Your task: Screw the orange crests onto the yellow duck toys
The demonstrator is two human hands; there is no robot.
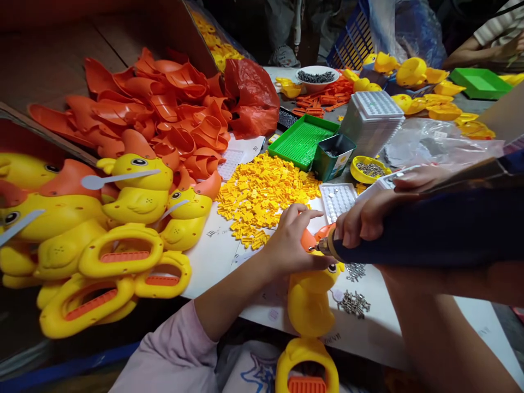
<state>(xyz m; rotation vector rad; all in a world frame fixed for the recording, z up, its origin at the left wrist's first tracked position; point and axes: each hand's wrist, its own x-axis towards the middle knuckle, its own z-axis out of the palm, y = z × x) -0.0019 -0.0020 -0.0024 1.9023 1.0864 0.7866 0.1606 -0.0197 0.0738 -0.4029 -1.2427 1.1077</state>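
Currently, the left hand [291,240] grips a toy duck [311,303]; right of the duck, the right hand [368,218] clasps a power screwdriver [434,229].

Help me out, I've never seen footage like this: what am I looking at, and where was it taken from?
There's no machine arm here, just a person's two bare hands, seen by a camera worn on their head, looking forward and down. The left hand holds a yellow duck toy by its head. The right hand grips a dark blue tool, apparently a driver, its tip close to the toy's head. On the table are small yellow parts, silver screws and a green tray.
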